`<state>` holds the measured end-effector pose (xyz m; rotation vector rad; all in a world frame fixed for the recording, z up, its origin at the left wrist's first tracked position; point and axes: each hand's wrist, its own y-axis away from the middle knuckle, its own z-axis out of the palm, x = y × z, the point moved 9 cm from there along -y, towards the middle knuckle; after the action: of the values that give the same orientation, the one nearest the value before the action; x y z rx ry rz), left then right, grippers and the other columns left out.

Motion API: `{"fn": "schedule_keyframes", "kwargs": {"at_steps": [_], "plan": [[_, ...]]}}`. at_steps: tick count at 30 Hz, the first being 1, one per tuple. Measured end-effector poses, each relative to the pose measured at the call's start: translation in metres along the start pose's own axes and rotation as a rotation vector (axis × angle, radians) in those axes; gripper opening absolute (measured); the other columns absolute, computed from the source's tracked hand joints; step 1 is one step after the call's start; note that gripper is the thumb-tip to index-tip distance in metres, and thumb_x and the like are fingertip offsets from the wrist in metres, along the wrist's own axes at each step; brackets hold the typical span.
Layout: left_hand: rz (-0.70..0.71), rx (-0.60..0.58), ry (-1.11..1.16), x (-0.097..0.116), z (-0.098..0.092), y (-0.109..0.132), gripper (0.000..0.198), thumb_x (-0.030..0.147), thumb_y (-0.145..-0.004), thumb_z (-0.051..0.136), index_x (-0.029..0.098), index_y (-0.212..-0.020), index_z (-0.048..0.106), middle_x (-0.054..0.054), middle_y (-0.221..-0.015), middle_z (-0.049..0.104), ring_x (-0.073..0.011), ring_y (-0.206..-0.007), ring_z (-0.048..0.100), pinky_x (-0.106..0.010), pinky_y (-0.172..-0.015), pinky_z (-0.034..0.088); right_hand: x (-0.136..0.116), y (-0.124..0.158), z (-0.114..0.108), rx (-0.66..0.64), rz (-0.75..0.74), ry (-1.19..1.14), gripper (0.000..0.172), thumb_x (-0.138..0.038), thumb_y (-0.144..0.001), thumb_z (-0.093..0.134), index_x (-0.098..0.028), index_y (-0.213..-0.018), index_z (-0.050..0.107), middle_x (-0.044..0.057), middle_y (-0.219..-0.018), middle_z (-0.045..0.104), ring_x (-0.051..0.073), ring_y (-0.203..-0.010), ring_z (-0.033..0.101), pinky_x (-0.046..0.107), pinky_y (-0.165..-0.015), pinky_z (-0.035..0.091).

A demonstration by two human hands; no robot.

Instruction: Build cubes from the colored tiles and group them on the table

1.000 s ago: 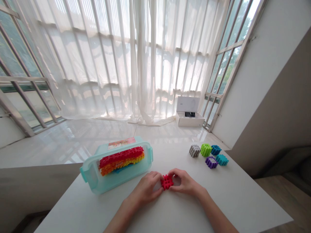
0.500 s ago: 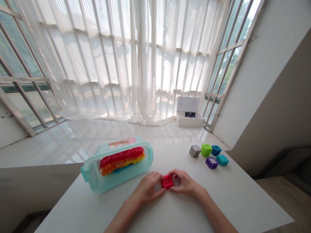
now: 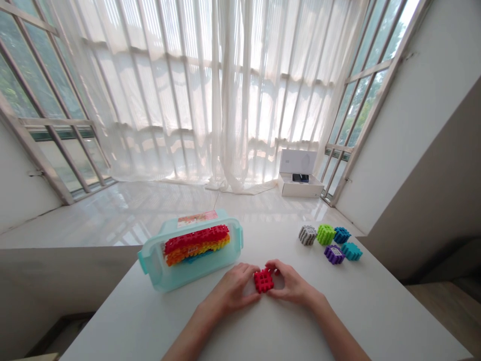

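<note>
Both of my hands are at the middle of the white table [image 3: 259, 336]. My left hand [image 3: 235, 290] and my right hand [image 3: 291, 286] pinch a small red waffle-grid plastic block [image 3: 263, 281] from either side, with the fingers curved around it. Part of the block is hidden behind my fingers. To the left stands a clear plastic box with teal rims [image 3: 195, 281], holding a stack of red, orange and blue grid pieces [image 3: 197, 243].
Several chunky grid blocks in grey [image 3: 307, 234], green [image 3: 325, 234], blue [image 3: 341, 234], purple [image 3: 334, 254] and teal [image 3: 351, 251] sit at the table's far right. Beyond the table edge, a white open box [image 3: 300, 185] rests on a glossy floor before sheer curtains [image 3: 210, 100].
The whole view has shifted slightly right and down as my head turned. My hands still grip the red block, and nothing on the table has visibly moved.
</note>
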<state>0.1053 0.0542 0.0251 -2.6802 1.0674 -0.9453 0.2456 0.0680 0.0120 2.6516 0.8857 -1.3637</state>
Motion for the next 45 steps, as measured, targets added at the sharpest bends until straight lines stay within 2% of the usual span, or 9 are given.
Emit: {"fn": "schedule_keyframes", "kwargs": {"at_steps": [5,9,12,19,27,31,34,39,45], "plan": [[-0.051,0.262,-0.090,-0.017,-0.044,0.002,0.013,0.035,-0.093,0.057,0.023,-0.098,0.061,-0.004,-0.096,0.069,-0.0199,-0.091,0.065,-0.031,-0.083,0.049,0.009,0.000,-0.001,-0.025,0.046,-0.029,0.072,-0.029,-0.068,0.083,-0.025,-0.130,0.048,0.008,-0.122,0.063,0.024,-0.104,0.063,0.037,-0.092,0.051],[-0.176,0.611,-0.408,-0.040,-0.101,0.022,0.016,0.031,-0.095,0.050,0.022,-0.090,0.062,-0.007,-0.106,0.068,-0.0254,-0.107,0.059,-0.040,-0.096,0.044,0.007,-0.001,-0.011,0.064,0.004,-0.033,0.056,-0.032,-0.082,0.072,-0.025,-0.131,0.047,0.010,-0.124,0.061,0.023,-0.106,0.061,0.037,-0.088,0.052],[-0.328,0.717,-0.664,-0.056,-0.125,0.040,0.017,0.029,-0.094,0.051,0.020,-0.093,0.065,-0.010,-0.118,0.065,-0.0320,-0.124,0.048,-0.047,-0.106,0.033,0.001,-0.001,-0.017,0.127,-0.055,-0.033,0.044,-0.028,-0.086,0.067,-0.024,-0.127,0.050,0.010,-0.120,0.062,0.022,-0.103,0.062,0.037,-0.086,0.053],[-0.456,0.717,-0.838,-0.074,-0.127,0.054,0.020,0.027,-0.091,0.054,0.016,-0.101,0.067,-0.012,-0.125,0.066,-0.0361,-0.130,0.043,-0.056,-0.111,0.022,-0.006,-0.001,-0.022,0.185,-0.084,-0.003,0.037,-0.024,-0.085,0.067,-0.022,-0.120,0.055,0.009,-0.110,0.067,0.020,-0.091,0.063,0.037,-0.082,0.054],[-0.189,0.869,-0.790,-0.050,-0.141,0.058,0.023,0.018,-0.089,0.057,0.020,-0.109,0.069,-0.008,-0.111,0.074,-0.0303,-0.108,0.061,-0.049,-0.103,0.036,-0.007,0.001,-0.027,0.245,-0.098,0.012,0.034,-0.023,-0.085,0.066,-0.021,-0.118,0.058,0.007,-0.106,0.069,0.019,-0.086,0.063,0.035,-0.080,0.054],[-0.016,0.847,-0.606,-0.028,-0.133,0.051,0.012,0.016,-0.092,0.057,0.020,-0.100,0.066,-0.005,-0.100,0.074,-0.0228,-0.092,0.067,-0.038,-0.087,0.049,-0.009,0.000,-0.032,0.309,-0.100,-0.004,0.022,-0.024,-0.088,0.064,-0.021,-0.109,0.062,0.006,-0.100,0.070,0.019,-0.083,0.063,0.034,-0.077,0.054],[0.110,0.780,-0.432,-0.007,-0.110,0.039,0.013,0.018,-0.094,0.057,0.021,-0.106,0.061,-0.004,-0.098,0.071,-0.0189,-0.089,0.067,-0.033,-0.084,0.051,-0.008,-0.002,-0.032,0.300,-0.080,-0.085,0.018,-0.028,-0.090,0.062,-0.021,-0.106,0.064,0.006,-0.099,0.069,0.019,-0.083,0.064,0.033,-0.075,0.054],[0.289,0.522,-0.217,0.029,-0.055,0.017,0.011,0.012,-0.094,0.056,0.021,-0.100,0.060,-0.004,-0.096,0.070,-0.0163,-0.089,0.064,-0.029,-0.083,0.049,-0.005,-0.006,-0.012,0.112,-0.066,-0.393,0.038,-0.036,-0.085,0.071,-0.022,-0.119,0.062,0.009,-0.114,0.066,0.022,-0.100,0.065,0.036,-0.083,0.056],[0.353,0.414,-0.120,0.043,-0.028,0.010,0.008,0.015,-0.095,0.055,0.021,-0.092,0.059,-0.005,-0.096,0.069,-0.0165,-0.089,0.064,-0.029,-0.081,0.050,-0.006,-0.007,-0.001,0.032,-0.028,-0.521,0.045,-0.031,-0.074,0.083,-0.020,-0.114,0.066,0.007,-0.107,0.070,0.024,-0.099,0.067,0.041,-0.091,0.055]]}}
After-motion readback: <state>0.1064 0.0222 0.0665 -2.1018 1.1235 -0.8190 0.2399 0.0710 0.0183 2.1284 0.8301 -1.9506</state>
